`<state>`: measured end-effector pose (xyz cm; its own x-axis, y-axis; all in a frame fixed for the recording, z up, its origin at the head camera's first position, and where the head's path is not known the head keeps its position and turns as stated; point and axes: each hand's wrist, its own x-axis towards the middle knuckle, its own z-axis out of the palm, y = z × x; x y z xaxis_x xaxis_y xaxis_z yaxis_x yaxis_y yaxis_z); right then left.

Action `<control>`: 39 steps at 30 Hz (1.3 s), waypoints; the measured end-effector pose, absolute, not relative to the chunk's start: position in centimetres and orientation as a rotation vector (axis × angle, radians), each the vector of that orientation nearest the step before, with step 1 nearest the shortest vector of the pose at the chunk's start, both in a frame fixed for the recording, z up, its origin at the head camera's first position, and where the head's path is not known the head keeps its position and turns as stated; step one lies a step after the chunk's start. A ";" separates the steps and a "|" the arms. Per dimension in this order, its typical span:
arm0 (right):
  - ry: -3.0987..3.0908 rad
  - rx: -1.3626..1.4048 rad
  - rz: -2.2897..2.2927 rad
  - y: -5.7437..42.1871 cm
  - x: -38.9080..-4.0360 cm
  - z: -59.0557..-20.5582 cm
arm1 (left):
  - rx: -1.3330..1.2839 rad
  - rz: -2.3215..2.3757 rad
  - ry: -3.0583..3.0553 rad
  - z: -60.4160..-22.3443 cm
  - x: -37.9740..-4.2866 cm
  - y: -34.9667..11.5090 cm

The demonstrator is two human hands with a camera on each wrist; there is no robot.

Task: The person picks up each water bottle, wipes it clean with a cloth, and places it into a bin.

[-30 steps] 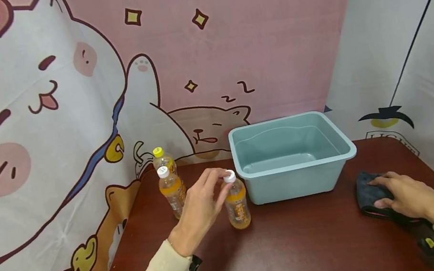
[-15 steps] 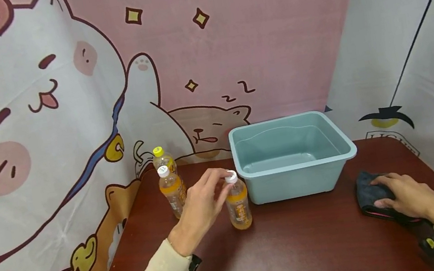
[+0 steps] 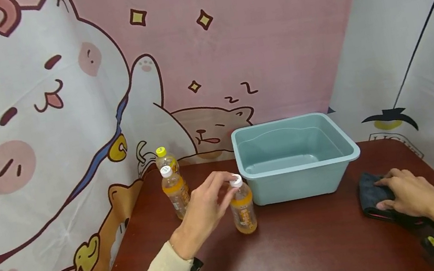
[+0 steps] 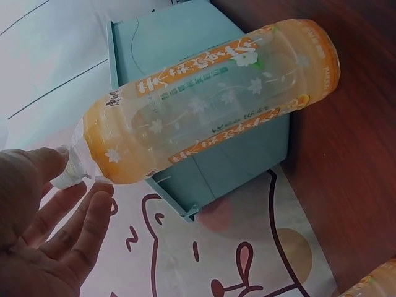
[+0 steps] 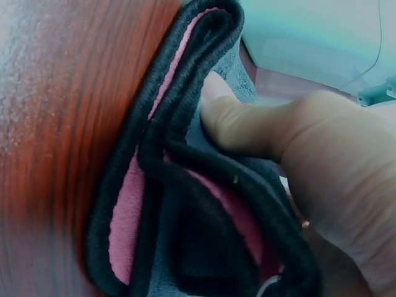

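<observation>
The person's left hand (image 3: 203, 208) pinches the white cap (image 3: 235, 180) of a clear bottle (image 3: 244, 210) with an orange label, thumb and fingertips at the top only. The bottle stands upright below those fingers, just to the right of the hand, at the near left corner of a pale blue-green tub (image 3: 295, 184). I can't make out whether its base touches the dark red table (image 3: 306, 245).

Over on the right, the right hand (image 3: 415, 195) rests on a folded dark grey cloth (image 3: 373, 192), edged in black with pink showing inside the folds. The cloth lies under and just left of that hand, thumb against it; I can't tell whether the fingers grip it.

Farther left, beyond the left hand, stand a white-capped bottle (image 3: 174, 191) and, behind it, a yellow-capped bottle (image 3: 161, 152).
</observation>
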<state>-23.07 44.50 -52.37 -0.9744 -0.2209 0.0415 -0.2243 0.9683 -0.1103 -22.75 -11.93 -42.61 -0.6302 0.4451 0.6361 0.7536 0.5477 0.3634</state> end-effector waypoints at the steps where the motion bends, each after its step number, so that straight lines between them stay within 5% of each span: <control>1: -3.085 0.351 0.171 44.5 -23.1 -52.3 | -0.973 -0.869 -2.311 -42.6 -22.7 -12.0; 39: -3.051 0.485 0.266 43.4 -22.8 -52.0 | -1.012 -0.894 -2.303 -42.9 -22.1 -11.8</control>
<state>-22.80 43.38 -52.04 -0.9503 -0.3040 0.0669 -0.3110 0.9364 -0.1624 -22.15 -11.77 -42.92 -0.6190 0.4657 0.6324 0.7705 0.5163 0.3740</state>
